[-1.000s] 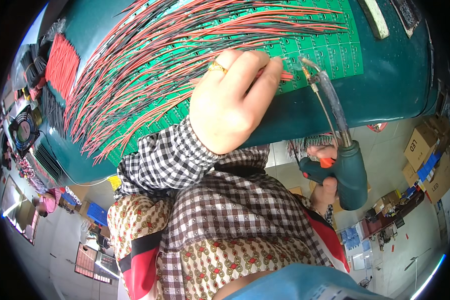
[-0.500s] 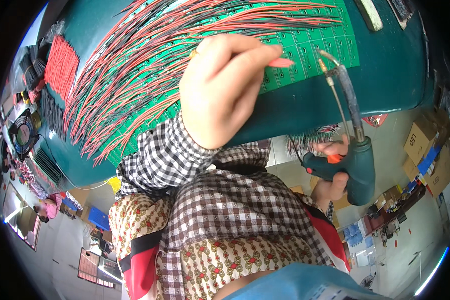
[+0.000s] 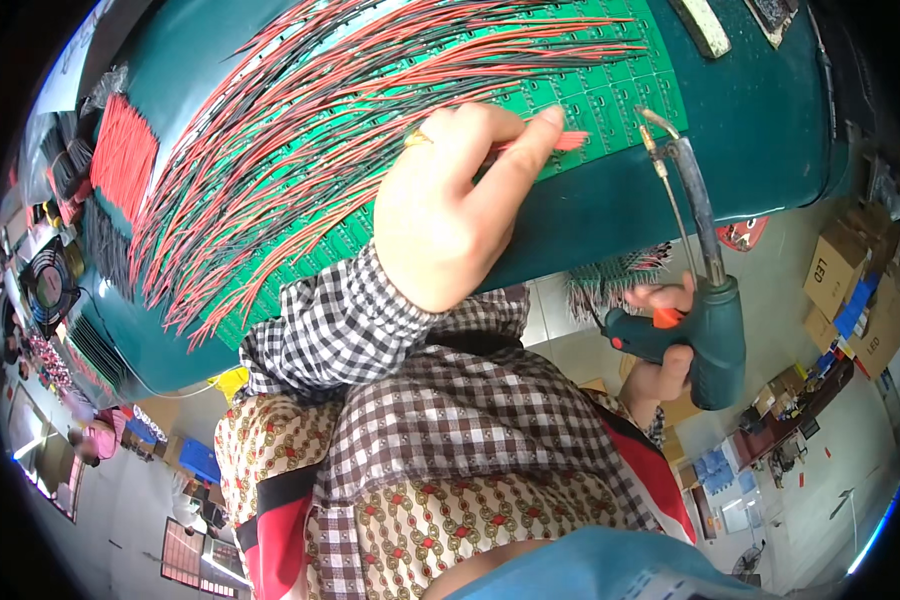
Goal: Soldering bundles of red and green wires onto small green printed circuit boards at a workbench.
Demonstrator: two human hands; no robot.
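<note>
The left hand point(image 3: 448, 205) is over the lower edge of the green board point(image 3: 602, 98), its thumb and forefinger pinched together on a small bunch of red leads point(image 3: 573, 141). The bunch is above the board near its right end, long axis nearly level, with its tips sticking out past the fingers and pointing right. The right hand point(image 3: 660, 378), below the board's right end, has its fingers curled round the grip of a soldering gun point(image 3: 718, 345). The gun's long axis runs almost upright in view, leaning a little left as it rises; its bent metal nose points left over the board's right end, near the red leads but apart from them. Whether the nose touches the board I cannot tell. Red and black wires point(image 3: 260, 140) lie lengthwise along the board, curving from its lower left toward its right end. Left of the board is a red bundle point(image 3: 125, 155), with a black bundle point(image 3: 107, 235) just beside it.
</note>
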